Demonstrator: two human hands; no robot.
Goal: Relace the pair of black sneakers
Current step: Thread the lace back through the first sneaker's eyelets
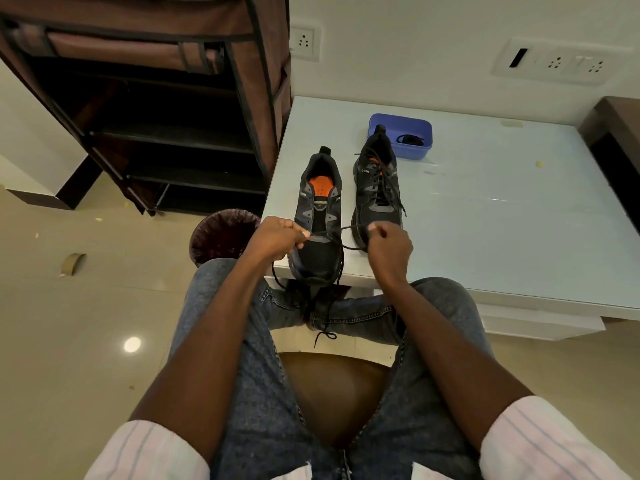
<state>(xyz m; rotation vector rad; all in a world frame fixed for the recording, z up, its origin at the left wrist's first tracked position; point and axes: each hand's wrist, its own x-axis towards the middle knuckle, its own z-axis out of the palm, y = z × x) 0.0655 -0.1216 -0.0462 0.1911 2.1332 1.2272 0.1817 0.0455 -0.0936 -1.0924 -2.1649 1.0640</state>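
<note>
The pair of black sneakers stood on the white tabletop (502,209), toes toward the person. Taking the unlaced sneaker (317,216) as the landmark: the laced sneaker (377,188) sat just beside it, farther from the tabletop's near edge, and a blue tub (415,147) lay beyond that, with a coiled black lace (410,139) inside, probably a spare.

The left hand (277,237) pinched one part of the black shoelace (337,231) over the unlaced sneaker's toe end; the right hand (388,245) pinched it on the other side, in front of the laced sneaker's toe. Both grips were clamped on the lace, which was stretched taut between them. That tension likely served to even out the two halves after feeding the lowest eyelets, though the eyelets themselves were too small to read. The slack ends drooped from the sneaker's toe over the tabletop edge onto the jeans (249,341).

The unlaced sneaker's toe sat right at the near edge, slightly overhanging, which I judged kept it within easy reach but left it apt to tip off if tugged toward the lap. Its open side faced the left corner of the tabletop, with a waste bin (221,233) on the floor below. To the far right of it the tabletop offered broad open room.
</note>
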